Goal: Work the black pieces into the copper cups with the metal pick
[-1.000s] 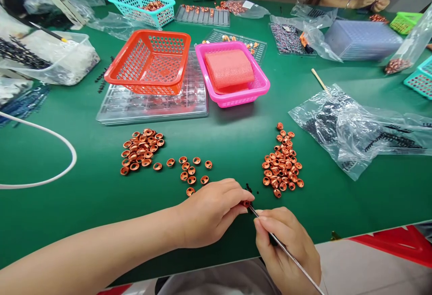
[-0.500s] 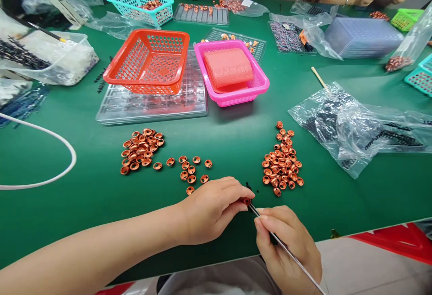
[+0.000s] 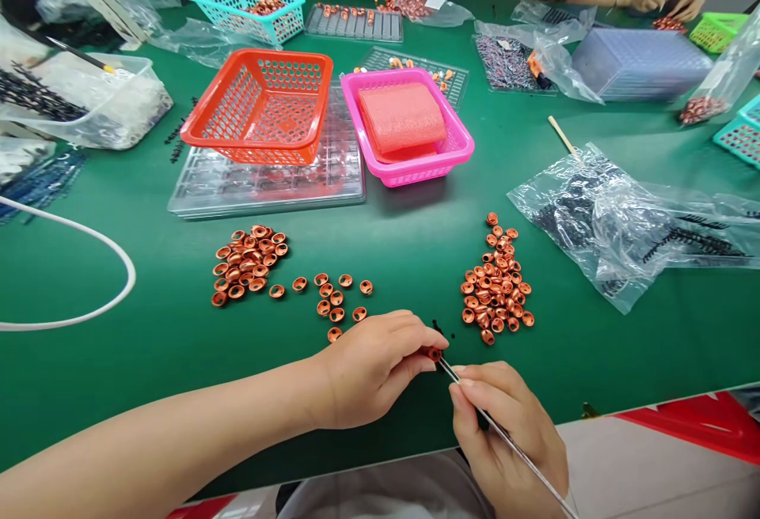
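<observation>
Between thumb and forefinger, my left hand [image 3: 380, 365] pinches a small copper-coloured shell piece [image 3: 435, 354]. My right hand [image 3: 511, 432] is closed around slim metal tweezers [image 3: 504, 436], whose tips touch or enter the opening of that piece. Exactly what the tips grip is too small to make out. Left of my hands lie a heap of copper-coloured shell pieces [image 3: 246, 266] and several loose ones [image 3: 337, 297]. Another heap of these shells [image 3: 497, 289] lies beyond my right hand. Tiny black bits [image 3: 438, 326] rest on the table just past my left fingertips.
An orange basket [image 3: 258, 135] stands on clear plastic trays [image 3: 267, 191]; beside it, a pink basket [image 3: 409, 171] holds pink foam. Clear bags with black parts [image 3: 617, 218] lie to the right. A white cable [image 3: 112, 242] loops at left. Two other people work across the table.
My right hand and the tweezers have shifted very slightly. My left hand keeps its pinch on the shell piece. At the far right, a co-worker's hands have moved closer together.
</observation>
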`<state>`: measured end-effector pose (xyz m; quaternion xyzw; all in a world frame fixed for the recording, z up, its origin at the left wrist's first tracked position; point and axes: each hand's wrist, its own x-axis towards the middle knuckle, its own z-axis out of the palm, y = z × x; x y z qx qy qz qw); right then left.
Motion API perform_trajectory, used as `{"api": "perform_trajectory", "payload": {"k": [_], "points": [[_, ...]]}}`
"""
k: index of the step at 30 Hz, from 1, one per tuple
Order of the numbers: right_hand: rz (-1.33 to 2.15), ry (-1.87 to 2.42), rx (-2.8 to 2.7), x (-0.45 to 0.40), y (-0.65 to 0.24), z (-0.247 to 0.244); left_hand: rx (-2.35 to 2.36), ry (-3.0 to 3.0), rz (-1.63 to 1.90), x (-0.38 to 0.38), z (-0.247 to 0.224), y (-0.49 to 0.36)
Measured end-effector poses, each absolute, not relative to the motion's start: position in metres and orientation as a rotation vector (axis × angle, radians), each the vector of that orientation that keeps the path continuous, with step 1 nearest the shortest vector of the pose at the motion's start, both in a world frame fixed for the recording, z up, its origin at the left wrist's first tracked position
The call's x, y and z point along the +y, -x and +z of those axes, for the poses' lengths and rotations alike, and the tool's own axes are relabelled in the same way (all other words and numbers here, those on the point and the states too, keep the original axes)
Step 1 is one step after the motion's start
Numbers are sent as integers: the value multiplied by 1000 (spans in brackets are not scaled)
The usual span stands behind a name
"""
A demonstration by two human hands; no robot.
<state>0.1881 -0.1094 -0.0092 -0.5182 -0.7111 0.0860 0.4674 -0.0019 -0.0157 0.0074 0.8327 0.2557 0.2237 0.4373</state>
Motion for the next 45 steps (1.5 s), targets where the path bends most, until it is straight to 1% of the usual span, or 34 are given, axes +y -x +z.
{"api": "perform_trajectory", "payload": {"k": [10,28,45], "points": [[230,1288,-1731,-110,-188,-10,610,-2080,655,-17,-10,2],[213,1260,-1739,-108,-188,-9,641,-2077,540,-16,2,4],[222,1250,-1736,-110,-188,-10,626,-2076,533,-15,4,3]]}}
